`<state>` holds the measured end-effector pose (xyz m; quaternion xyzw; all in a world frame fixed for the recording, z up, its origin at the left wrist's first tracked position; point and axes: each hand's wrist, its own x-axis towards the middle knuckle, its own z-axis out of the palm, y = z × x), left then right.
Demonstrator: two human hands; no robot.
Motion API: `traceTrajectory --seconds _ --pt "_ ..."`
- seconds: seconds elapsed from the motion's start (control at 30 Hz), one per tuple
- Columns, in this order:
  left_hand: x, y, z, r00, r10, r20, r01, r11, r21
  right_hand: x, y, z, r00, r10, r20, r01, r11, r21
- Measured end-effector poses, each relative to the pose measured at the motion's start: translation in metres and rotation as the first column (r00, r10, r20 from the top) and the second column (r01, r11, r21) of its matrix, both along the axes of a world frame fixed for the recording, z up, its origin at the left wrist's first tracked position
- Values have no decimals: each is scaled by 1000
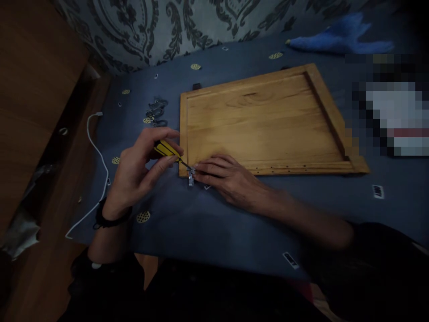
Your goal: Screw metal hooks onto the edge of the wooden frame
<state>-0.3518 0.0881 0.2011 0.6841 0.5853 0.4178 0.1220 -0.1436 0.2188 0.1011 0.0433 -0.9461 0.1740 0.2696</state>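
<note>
My left hand [140,163] is closed round the yellow and black handle of a screwdriver [167,151]. Its shaft slants down to the right, and the tip meets a small metal fitting [191,178] at the near left corner of a framed wooden panel [268,120]. Part of that fitting sticks out past the panel's near edge. My right hand [228,176] lies over the near edge with its fingertips against the fitting. Whether those fingers pinch a screw or part of the fitting is hidden. Several small dark holes run along the near rail, right of my right hand.
Several small metal parts [157,109] lie in a heap left of the panel. A white cable [97,147] curves along the left side of the blue cloth [181,223]. A blue plush toy [342,38] rests at the back right, by a patterned wall [187,27]. The far right is pixelated.
</note>
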Motion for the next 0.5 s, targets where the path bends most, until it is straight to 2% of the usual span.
traceTrajectory --seconds 0.27,0.5 --pt "6 -2 -1 994 107 3 -107 994 -19 0 0 1 999 -4 41 5 1000 -22" --pt "8 -3 -1 986 164 -7 -164 986 -11 0 0 1 1000 -3 1 3 1000 -1"
